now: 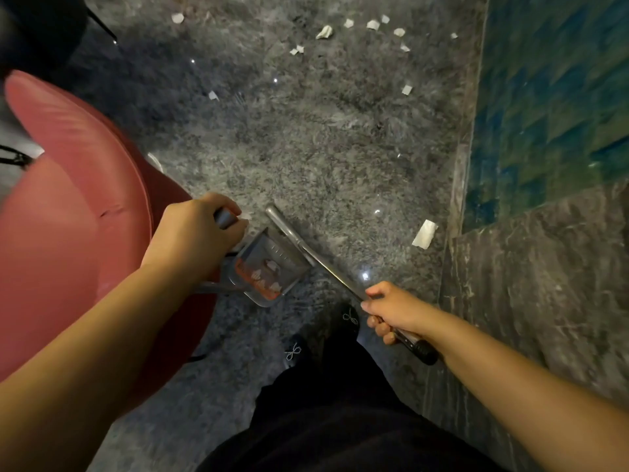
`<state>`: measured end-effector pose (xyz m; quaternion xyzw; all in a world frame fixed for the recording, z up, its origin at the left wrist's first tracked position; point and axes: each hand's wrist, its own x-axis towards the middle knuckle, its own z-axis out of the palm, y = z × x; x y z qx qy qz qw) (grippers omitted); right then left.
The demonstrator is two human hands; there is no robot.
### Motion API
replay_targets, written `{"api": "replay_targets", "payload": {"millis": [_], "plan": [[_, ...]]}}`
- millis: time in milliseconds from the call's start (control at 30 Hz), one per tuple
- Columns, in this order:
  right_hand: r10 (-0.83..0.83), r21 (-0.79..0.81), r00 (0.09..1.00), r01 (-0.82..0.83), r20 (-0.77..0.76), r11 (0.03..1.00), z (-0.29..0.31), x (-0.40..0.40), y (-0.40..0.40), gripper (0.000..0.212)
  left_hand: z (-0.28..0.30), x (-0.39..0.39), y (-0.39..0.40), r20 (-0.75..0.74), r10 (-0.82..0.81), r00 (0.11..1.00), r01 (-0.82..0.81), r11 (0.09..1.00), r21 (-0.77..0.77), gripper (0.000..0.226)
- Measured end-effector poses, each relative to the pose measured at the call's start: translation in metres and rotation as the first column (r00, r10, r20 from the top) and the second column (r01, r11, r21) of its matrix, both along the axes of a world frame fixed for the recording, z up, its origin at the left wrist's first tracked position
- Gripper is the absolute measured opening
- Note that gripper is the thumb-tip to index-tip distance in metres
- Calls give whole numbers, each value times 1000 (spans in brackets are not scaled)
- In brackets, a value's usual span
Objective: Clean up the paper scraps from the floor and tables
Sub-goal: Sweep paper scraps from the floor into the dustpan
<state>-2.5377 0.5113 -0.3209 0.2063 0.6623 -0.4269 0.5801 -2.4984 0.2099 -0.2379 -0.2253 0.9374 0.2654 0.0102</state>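
Note:
My left hand [200,226] grips the handle of a grey dustpan [269,267], whose pan holds several white paper scraps over the dark marbled floor. My right hand [391,311] grips the metal handle of a broom [306,250], its head lying just right of the pan. One larger white scrap [424,234] lies on the floor to the right of the broom. Several small scraps [372,25] are scattered far ahead, with single pieces at mid-left [213,95] and mid-right [406,89].
A red rounded chair [78,206] fills the left side, close to my left arm. A blue-green patterned floor area [551,97] with a stone border runs along the right. My dark trousers and shoes [347,321] are below the tools.

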Motion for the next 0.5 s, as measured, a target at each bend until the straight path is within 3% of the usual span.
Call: {"api": "replay_targets", "payload": {"millis": [233, 500], "plan": [[-202, 24, 974, 205, -104, 978, 25, -6, 25, 13, 9, -27, 19, -40, -151, 988, 149, 987, -57, 22], [-432, 34, 885, 444, -173, 895, 30, -39, 77, 17, 12, -102, 62, -47, -370, 928, 370, 929, 2, 26]]}}
